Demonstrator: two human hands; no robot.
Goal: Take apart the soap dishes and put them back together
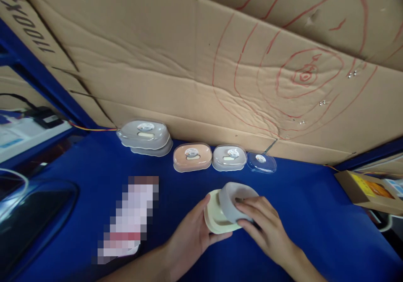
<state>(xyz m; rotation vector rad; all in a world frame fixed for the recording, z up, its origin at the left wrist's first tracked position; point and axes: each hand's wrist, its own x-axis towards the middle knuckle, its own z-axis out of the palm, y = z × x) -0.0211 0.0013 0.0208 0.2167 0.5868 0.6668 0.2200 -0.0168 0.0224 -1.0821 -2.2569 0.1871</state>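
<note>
A cream-coloured shallow dish with rounded corners (pixel 217 223) lies in my left hand (pixel 195 233), the thumb along its rim and the fingers beneath. My right hand (pixel 264 223) grips a grey rounded lid-like piece (pixel 233 193), its fingers reaching into the opening in the middle. The grey piece is tilted over the right part of the cream dish and covers some of it. Whether the two pieces touch, I cannot tell. Beyond my hands stand an orange box with a clear cover (pixel 192 158), a grey one like it (pixel 229 158) and a clear cover alone (pixel 262 163).
Stacked clear-covered grey boxes (pixel 143 135) stand at the back left, against a cardboard wall (pixel 157 76) with red drawn rings. A blurred-out flat object (pixel 130 219) lies left of my arm on the blue table (pixel 176 198). A brown carton (pixel 365 191) is at the right edge.
</note>
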